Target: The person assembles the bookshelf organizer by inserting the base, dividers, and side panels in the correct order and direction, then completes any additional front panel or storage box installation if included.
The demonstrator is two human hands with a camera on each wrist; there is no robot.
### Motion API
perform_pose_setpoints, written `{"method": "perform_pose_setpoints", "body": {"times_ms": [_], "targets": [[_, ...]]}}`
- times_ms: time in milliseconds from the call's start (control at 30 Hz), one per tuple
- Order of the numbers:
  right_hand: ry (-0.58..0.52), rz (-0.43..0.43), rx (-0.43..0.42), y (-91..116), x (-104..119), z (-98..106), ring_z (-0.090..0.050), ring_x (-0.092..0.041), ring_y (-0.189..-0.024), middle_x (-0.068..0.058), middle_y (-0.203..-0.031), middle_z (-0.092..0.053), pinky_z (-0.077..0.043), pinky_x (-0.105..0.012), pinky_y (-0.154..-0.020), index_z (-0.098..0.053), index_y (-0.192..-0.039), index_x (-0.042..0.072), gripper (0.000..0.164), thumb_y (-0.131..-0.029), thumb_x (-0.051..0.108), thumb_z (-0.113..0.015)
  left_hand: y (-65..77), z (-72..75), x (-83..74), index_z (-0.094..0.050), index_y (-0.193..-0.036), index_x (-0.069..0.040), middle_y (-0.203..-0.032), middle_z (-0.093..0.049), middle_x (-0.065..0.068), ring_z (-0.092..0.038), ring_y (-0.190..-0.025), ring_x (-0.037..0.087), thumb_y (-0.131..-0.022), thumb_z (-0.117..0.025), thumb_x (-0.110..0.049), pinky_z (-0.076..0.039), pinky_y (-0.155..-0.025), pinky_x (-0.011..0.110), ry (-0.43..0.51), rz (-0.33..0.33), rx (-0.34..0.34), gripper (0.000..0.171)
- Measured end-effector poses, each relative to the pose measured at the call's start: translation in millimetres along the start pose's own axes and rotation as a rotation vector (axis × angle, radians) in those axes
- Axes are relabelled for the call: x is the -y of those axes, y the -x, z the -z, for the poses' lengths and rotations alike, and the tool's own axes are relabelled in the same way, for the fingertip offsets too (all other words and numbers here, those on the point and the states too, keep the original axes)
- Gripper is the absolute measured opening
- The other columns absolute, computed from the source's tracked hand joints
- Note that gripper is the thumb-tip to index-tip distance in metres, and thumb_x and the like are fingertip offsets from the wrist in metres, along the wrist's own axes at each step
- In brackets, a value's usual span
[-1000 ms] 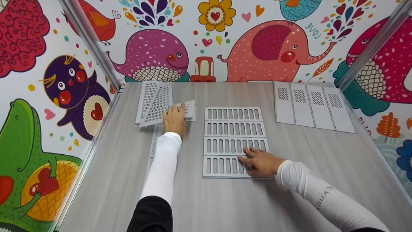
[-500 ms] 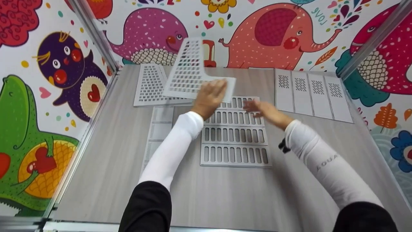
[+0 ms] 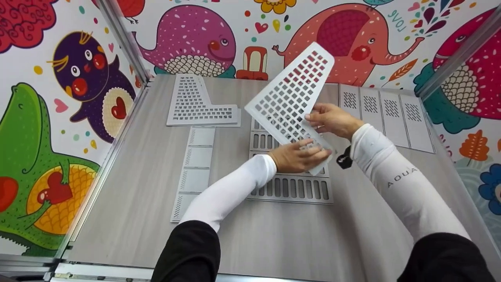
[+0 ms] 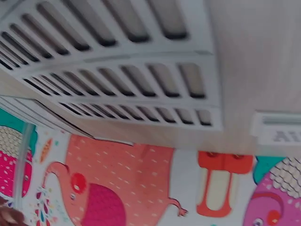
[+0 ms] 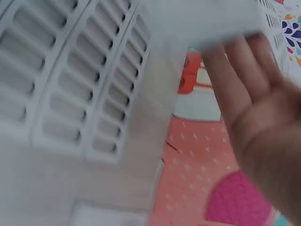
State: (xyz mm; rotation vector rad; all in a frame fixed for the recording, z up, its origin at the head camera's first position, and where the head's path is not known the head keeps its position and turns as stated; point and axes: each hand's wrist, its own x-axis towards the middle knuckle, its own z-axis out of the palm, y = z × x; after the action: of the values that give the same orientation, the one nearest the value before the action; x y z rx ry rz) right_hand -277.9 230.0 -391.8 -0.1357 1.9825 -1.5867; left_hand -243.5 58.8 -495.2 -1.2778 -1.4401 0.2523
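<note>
Both hands hold a pale grey L-shaped panel (image 3: 291, 94) pierced with rows of square holes, raised and tilted above the table. My left hand (image 3: 299, 156) grips its narrow lower end, fingers across the front face. At its right inner edge, my right hand (image 3: 334, 120) pinches it; in the right wrist view that hand (image 5: 268, 103) reaches fingers to a blurred pale edge. Beneath lies a grey slotted panel (image 3: 289, 201), partly hidden by the hands and held panel. Its rows of slots (image 4: 211, 89) also fill the upper left wrist view.
More L-shaped perforated panels (image 3: 171, 117) lie stacked at the back left, with a narrow four-section strip (image 3: 200, 156) in front. A larger sectioned panel (image 3: 395, 135) lies at the back right. Printed walls (image 3: 250, 35) and metal posts (image 3: 127, 43) enclose the table (image 3: 129, 203).
My left hand has lifted the L-shaped panel from the back-left stack and carried it right, turning it. My right hand has left the slotted panel and taken hold of the L-shaped one.
</note>
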Motion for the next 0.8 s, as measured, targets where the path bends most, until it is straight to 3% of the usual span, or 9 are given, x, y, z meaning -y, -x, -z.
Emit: {"method": "perform_pose_setpoints", "body": {"times_ms": [100,167,267,333,400,467,567,667,800], "targets": [[-0.228,0.025,-0.096,-7,-5,-7,-0.071,-0.016,-0.089,-0.002,-0.098,-0.073,-0.057,-0.031,-0.081,-0.038,-0.137,-0.002,0.048,-0.092,0.002,-0.055,-2.4,-0.8,-8.8,-0.050,-0.137,-0.019,-0.139,-0.048,-0.005,-0.044,-0.120,0.014,-0.092,-0.044,-0.015,-0.036,-0.107,0.032,0.032,0.002,0.064,0.046],[-0.297,0.060,-0.150,-8,-7,-9,-0.071,-0.014,-0.083,0.000,-0.091,-0.074,-0.058,-0.029,-0.076,-0.039,-0.135,-0.003,0.046,-0.091,-0.005,-0.052,1.2,0.6,-10.3,-0.041,-0.143,-0.022,-0.145,-0.042,-0.003,-0.041,-0.125,0.016,-0.093,-0.042,-0.016,-0.032,-0.110,0.034,0.082,-0.031,0.148,0.050],[-0.240,0.113,-0.291,-5,-7,-1,-0.068,-0.009,-0.076,0.004,-0.088,-0.072,-0.056,-0.022,-0.069,-0.047,-0.129,0.001,0.039,-0.091,-0.006,-0.051,12.1,4.4,-10.4,-0.027,-0.149,-0.026,-0.152,-0.032,0.002,-0.036,-0.133,0.019,-0.092,-0.044,-0.019,-0.028,-0.115,0.036,0.224,-0.106,0.318,0.060],[-0.142,0.131,-0.405,-1,-6,12,-0.064,-0.007,-0.077,0.007,-0.090,-0.068,-0.053,-0.020,-0.070,-0.050,-0.125,0.005,0.033,-0.092,-0.003,-0.051,21.2,4.8,-11.1,-0.022,-0.151,-0.027,-0.156,-0.027,0.007,-0.033,-0.139,0.023,-0.092,-0.046,-0.020,-0.025,-0.118,0.039,0.376,-0.091,0.474,0.064],[-0.030,0.136,-0.524,4,-5,28,-0.061,-0.006,-0.084,0.005,-0.098,-0.065,-0.051,-0.021,-0.076,-0.050,-0.126,0.007,0.034,-0.093,-0.001,-0.050,30.5,2.7,-11.7,-0.022,-0.151,-0.025,-0.158,-0.023,0.011,-0.029,-0.143,0.025,-0.093,-0.048,-0.023,-0.024,-0.119,0.040,0.527,0.029,0.650,0.064],[0.047,0.127,-0.596,9,-4,43,-0.060,-0.009,-0.098,-0.001,-0.112,-0.063,-0.049,-0.026,-0.090,-0.046,-0.133,0.010,0.040,-0.094,0.002,-0.050,40.5,-0.9,-11.9,-0.022,-0.151,-0.023,-0.160,-0.017,0.013,-0.024,-0.146,0.028,-0.092,-0.051,-0.032,-0.022,-0.120,0.043,0.653,0.227,0.824,0.066],[0.091,0.105,-0.630,12,-8,61,-0.055,-0.017,-0.119,-0.008,-0.136,-0.055,-0.041,-0.036,-0.107,-0.039,-0.143,0.015,0.050,-0.095,0.004,-0.048,56.2,-5.5,-11.6,-0.018,-0.153,-0.022,-0.161,-0.008,0.014,-0.014,-0.149,0.028,-0.088,-0.055,-0.050,-0.018,-0.120,0.046,0.769,0.507,1.028,0.080],[0.135,0.091,-0.632,13,-15,71,-0.051,-0.024,-0.128,-0.013,-0.145,-0.047,-0.037,-0.042,-0.111,-0.036,-0.146,0.016,0.053,-0.096,0.002,-0.045,69.9,-8.8,-11.4,-0.010,-0.154,-0.022,-0.162,-0.001,0.012,-0.006,-0.151,0.027,-0.080,-0.062,-0.061,-0.011,-0.121,0.050,0.863,0.680,1.149,0.098],[0.202,0.095,-0.649,8,-24,76,-0.053,-0.024,-0.125,-0.020,-0.143,-0.048,-0.040,-0.040,-0.109,-0.038,-0.144,0.005,0.051,-0.094,-0.002,-0.044,78.9,-10.4,-8.9,-0.004,-0.154,-0.019,-0.162,-0.009,0.009,-0.009,-0.150,0.024,-0.075,-0.066,-0.064,-0.007,-0.119,0.058,0.955,0.808,1.228,0.110]]}}
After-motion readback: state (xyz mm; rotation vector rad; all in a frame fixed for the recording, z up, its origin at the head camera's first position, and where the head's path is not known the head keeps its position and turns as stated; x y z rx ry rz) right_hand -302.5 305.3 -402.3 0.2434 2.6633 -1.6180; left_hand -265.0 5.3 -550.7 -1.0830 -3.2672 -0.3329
